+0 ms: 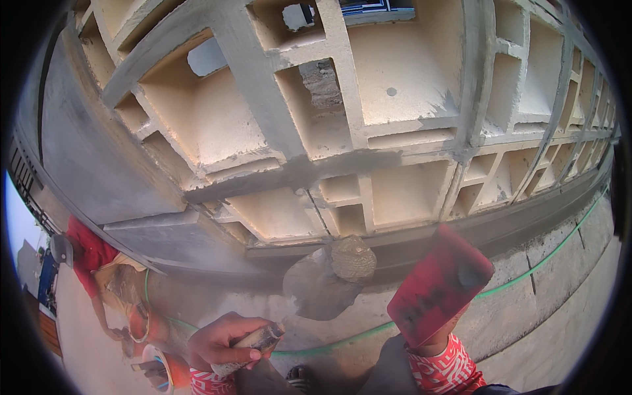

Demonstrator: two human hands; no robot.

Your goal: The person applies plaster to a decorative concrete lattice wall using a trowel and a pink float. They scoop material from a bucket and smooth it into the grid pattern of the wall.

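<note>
My left hand (227,339) is closed around the worn handle of a trowel (309,289), at the lower middle. A lump of wet grey mortar (353,259) sits on the far part of its blade, close to the wall's base. My right hand (450,324) grips a red rectangular plastering float (440,284), tilted and smeared by motion; the float hides most of the fingers. Before both hands rises a wall of cream decorative ventilation blocks (408,72) with grey mortar joints. A darker, damp-looking mortar band (296,172) crosses a joint between the blocks.
A green hose (526,273) runs along the ground behind my hands. At the left, a person in a red shirt (95,247) bends beside an orange bucket (140,324). Another bucket (176,372) with tools stands near my left wrist. A grey ledge (520,220) follows the wall's base.
</note>
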